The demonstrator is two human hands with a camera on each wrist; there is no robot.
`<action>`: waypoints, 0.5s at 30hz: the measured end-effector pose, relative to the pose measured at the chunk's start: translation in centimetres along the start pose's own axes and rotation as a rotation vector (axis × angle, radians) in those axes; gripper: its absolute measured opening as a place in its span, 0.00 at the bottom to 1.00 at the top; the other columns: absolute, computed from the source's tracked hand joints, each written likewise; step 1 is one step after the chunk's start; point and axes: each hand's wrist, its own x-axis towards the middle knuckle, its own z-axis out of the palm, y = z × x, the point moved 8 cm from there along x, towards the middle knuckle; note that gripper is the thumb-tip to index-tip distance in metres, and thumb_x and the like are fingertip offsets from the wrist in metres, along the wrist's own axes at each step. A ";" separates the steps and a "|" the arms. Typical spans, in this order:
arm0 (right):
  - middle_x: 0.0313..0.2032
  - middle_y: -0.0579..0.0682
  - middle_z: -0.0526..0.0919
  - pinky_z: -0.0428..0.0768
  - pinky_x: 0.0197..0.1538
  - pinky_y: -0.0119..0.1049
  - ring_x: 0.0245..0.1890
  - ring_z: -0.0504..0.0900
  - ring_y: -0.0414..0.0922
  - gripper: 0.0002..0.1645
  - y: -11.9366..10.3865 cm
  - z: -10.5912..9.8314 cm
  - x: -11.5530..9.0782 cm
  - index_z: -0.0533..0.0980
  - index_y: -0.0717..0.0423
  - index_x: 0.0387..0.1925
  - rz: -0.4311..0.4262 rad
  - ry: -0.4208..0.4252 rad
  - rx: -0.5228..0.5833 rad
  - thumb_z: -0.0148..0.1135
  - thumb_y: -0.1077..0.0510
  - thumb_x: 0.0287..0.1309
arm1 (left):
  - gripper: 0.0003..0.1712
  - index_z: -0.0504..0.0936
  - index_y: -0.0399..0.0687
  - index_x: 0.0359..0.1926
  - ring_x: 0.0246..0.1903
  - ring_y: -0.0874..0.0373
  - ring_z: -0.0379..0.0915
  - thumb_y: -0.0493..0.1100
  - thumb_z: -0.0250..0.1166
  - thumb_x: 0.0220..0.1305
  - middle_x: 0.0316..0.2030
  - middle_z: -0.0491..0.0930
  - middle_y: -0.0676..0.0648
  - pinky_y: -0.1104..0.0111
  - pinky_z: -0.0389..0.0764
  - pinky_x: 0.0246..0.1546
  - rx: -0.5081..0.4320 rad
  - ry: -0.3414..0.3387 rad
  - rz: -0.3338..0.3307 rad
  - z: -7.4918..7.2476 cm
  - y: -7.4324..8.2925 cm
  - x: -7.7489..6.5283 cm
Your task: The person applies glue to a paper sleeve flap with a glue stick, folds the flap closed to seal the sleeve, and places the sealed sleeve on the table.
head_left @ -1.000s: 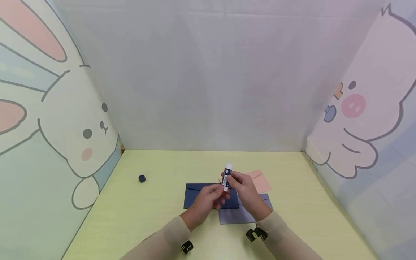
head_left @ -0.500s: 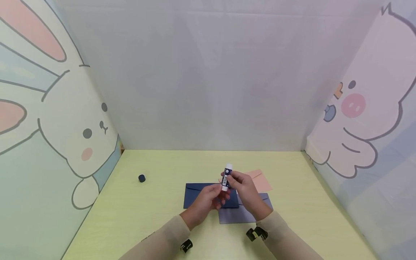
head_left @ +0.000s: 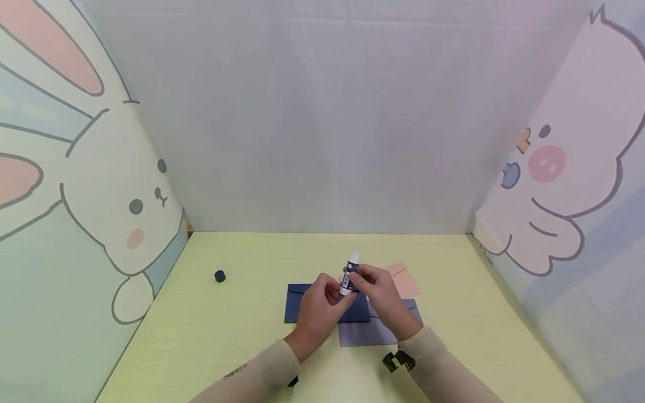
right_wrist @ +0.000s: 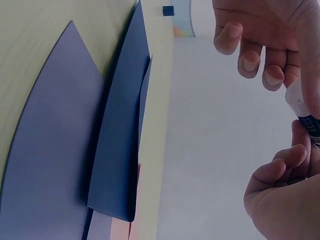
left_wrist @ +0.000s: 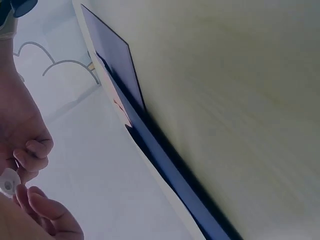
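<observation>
Both hands hold an upright, slightly tilted glue stick (head_left: 347,275) above the envelopes in the head view. My right hand (head_left: 379,288) grips its dark blue labelled barrel between thumb and fingers. At the white base, the left hand (head_left: 318,310) has its thumb and index finger on either side, seen closely in the right wrist view, where the base (right_wrist: 296,99) meets the left fingertips. The other left fingers hang loosely curled. Under the hands lies a navy envelope (head_left: 294,308), partly over a purple-grey envelope (head_left: 365,336). A pink envelope (head_left: 405,282) lies behind the right hand.
A small dark cap (head_left: 220,276) stands on the yellow-green table (head_left: 201,336) at the left. A pale back wall (head_left: 322,140) and side walls with cartoon animals enclose the table. Dark devices hang under both wrists.
My left hand has turned at the glue stick's base, its fingers shifting up and left and its thumb now pointing to the right. The right hand stays nearly still.
</observation>
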 end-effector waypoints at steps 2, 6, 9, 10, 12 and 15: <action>0.62 0.58 0.87 0.84 0.56 0.28 0.54 0.86 0.37 0.21 0.0 0.0 0.0 0.83 0.63 0.60 0.007 0.011 0.002 0.65 0.52 0.78 | 0.19 0.77 0.58 0.45 0.34 0.66 0.74 0.56 0.79 0.66 0.35 0.80 0.56 0.75 0.80 0.37 0.027 0.014 0.003 -0.1 0.1 -0.1; 0.62 0.59 0.88 0.84 0.57 0.28 0.54 0.86 0.37 0.22 0.1 -0.1 0.0 0.83 0.63 0.61 0.013 0.019 -0.009 0.64 0.51 0.78 | 0.18 0.80 0.57 0.44 0.33 0.66 0.75 0.57 0.78 0.67 0.34 0.82 0.56 0.74 0.80 0.36 0.005 0.011 0.001 -0.1 -0.1 0.1; 0.61 0.60 0.87 0.83 0.58 0.28 0.54 0.86 0.37 0.24 0.2 -0.1 0.0 0.82 0.65 0.63 0.014 0.015 -0.014 0.63 0.51 0.79 | 0.18 0.82 0.54 0.45 0.35 0.64 0.78 0.58 0.76 0.69 0.37 0.85 0.52 0.73 0.81 0.38 -0.093 -0.043 -0.029 0.2 -0.6 0.4; 0.61 0.60 0.87 0.83 0.58 0.28 0.54 0.86 0.36 0.25 0.3 -0.1 0.0 0.81 0.66 0.63 0.013 0.013 -0.014 0.63 0.51 0.79 | 0.18 0.83 0.53 0.45 0.37 0.63 0.78 0.58 0.75 0.69 0.38 0.86 0.50 0.73 0.81 0.39 -0.134 -0.073 -0.047 0.3 -0.9 0.5; 0.60 0.57 0.88 0.83 0.58 0.29 0.54 0.85 0.36 0.25 0.3 -0.1 0.0 0.81 0.66 0.64 0.016 0.012 -0.007 0.62 0.50 0.80 | 0.19 0.85 0.49 0.47 0.38 0.60 0.79 0.58 0.73 0.72 0.42 0.88 0.45 0.73 0.80 0.39 -0.257 -0.155 -0.115 0.9 -1.6 0.6; 0.59 0.55 0.89 0.82 0.60 0.29 0.56 0.86 0.38 0.26 0.4 -0.1 0.0 0.80 0.65 0.65 0.021 0.005 0.012 0.61 0.50 0.80 | 0.22 0.85 0.43 0.53 0.39 0.57 0.77 0.57 0.68 0.77 0.43 0.89 0.44 0.72 0.77 0.37 -0.472 -0.306 -0.246 2.0 -2.4 0.6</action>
